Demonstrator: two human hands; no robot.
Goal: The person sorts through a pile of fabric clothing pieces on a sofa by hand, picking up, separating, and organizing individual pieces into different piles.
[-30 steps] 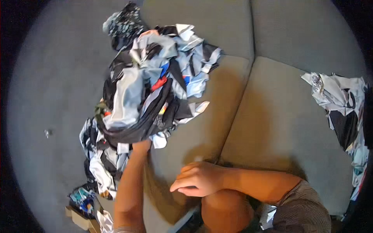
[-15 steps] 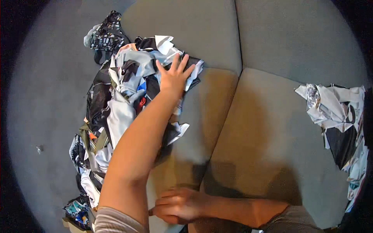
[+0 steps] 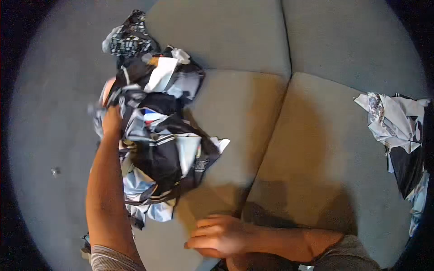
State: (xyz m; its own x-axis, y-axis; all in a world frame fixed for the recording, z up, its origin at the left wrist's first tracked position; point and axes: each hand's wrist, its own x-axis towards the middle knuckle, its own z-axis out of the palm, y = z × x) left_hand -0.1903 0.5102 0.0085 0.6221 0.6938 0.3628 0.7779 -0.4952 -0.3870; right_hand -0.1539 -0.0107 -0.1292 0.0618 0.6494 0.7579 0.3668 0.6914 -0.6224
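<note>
A heap of mixed clothes (image 3: 158, 156), black, white, grey and pale blue, lies along the left part of the grey couch. My left hand (image 3: 112, 121) reaches to the heap's left side, its fingers closed on dark and grey fabric that is blurred by motion. My right hand (image 3: 217, 235) rests low in the middle, palm down over my leg, with fingers curled together and no object showing in it.
A black-and-white patterned garment (image 3: 131, 40) lies at the heap's top end. More clothes (image 3: 398, 122) sit at the couch's right side. A small shiny item (image 3: 55, 171) is on the grey surface at far left. Seams (image 3: 266, 158) divide the cushions.
My left hand went from under the heap, spread over its top, then to its left side, where it closed on fabric. Clothes shifted and turned over. My right hand moved slightly lower.
</note>
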